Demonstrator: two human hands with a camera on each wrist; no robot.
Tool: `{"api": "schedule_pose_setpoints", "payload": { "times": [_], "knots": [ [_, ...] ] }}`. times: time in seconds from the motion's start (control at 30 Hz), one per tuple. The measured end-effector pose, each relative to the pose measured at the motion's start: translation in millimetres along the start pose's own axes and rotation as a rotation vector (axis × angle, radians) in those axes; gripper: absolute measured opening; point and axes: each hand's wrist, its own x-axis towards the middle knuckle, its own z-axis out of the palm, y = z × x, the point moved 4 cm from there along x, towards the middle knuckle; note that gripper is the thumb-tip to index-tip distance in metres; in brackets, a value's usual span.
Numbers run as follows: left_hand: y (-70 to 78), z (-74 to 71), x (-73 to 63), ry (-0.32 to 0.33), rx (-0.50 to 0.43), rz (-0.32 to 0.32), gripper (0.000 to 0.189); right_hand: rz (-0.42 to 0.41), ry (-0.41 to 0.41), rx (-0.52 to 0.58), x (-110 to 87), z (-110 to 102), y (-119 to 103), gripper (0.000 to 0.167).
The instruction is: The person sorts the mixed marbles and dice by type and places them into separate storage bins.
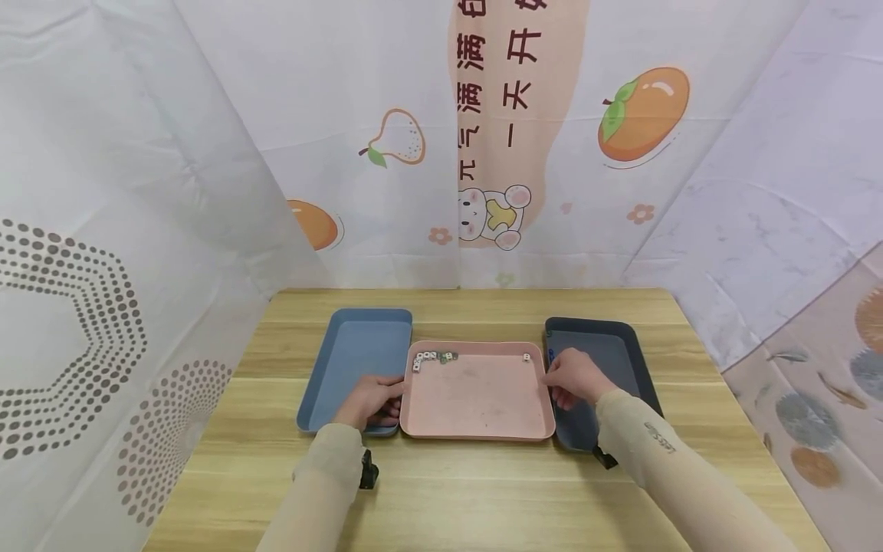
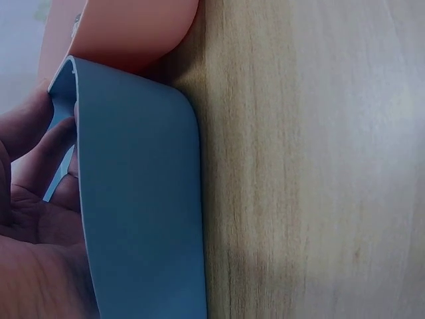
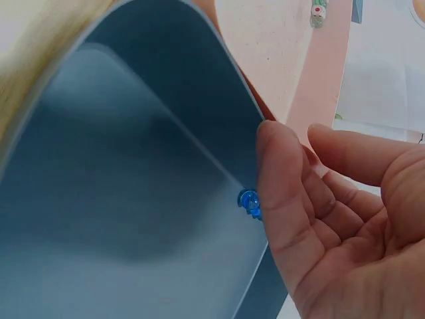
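The left hand [image 1: 374, 400] rests at the right edge of a blue tray [image 1: 408, 314], its thumb at the rim beside a pink tray [image 1: 476, 438]. Its other fingers [image 2: 41, 156] reach down inside the blue tray. The right hand [image 1: 578, 376] is where the pink tray meets a dark blue tray [image 1: 586, 326]. Its index fingertip [image 3: 269, 133] touches the dark tray's rim, and the thumb lies toward the pink tray. Nothing shows held in either hand. A small clear blue piece [image 3: 250, 203] lies by the right index finger.
Several white dice [image 1: 428, 356] and small green pieces [image 1: 444, 358] sit in the pink tray's far left corner. One white die [image 1: 526, 357] is near its far right corner. A green piece [image 1: 549, 333] lies in the dark tray's far corner. Patterned cloth [image 1: 331, 92] hangs behind the wooden table [image 1: 476, 491].
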Motion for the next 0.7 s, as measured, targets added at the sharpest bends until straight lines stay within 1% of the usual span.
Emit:
{"api": "schedule_pose_setpoints", "payload": {
  "times": [0.2, 0.47, 0.6, 0.63, 0.7],
  "knots": [
    [2.3, -0.9, -4.9, -0.009, 0.002, -0.005, 0.043, 0.014, 0.001, -0.013, 2.8, -0.4, -3.5, 0.020],
    [4.0, -0.6, -5.9, -0.013, 0.040, -0.001, 0.042, -0.004, 0.001, -0.037, 1.6, 0.5, -10.9, 0.023],
    [6.8, -1.7, -6.1, 0.005, 0.119, 0.022, 0.043, 0.004, -0.002, -0.012, 0.5, 3.1, -14.1, 0.023],
    [7.7, -2.4, -6.2, 0.014, 0.151, 0.030, 0.043, 0.004, -0.004, -0.005, 0.5, 3.9, -14.6, 0.023],
    [11.3, -4.0, -6.8, 0.042, 0.249, 0.063, 0.043, 0.004, -0.007, 0.003, 1.0, 5.8, -15.2, 0.023]
  ]
}}
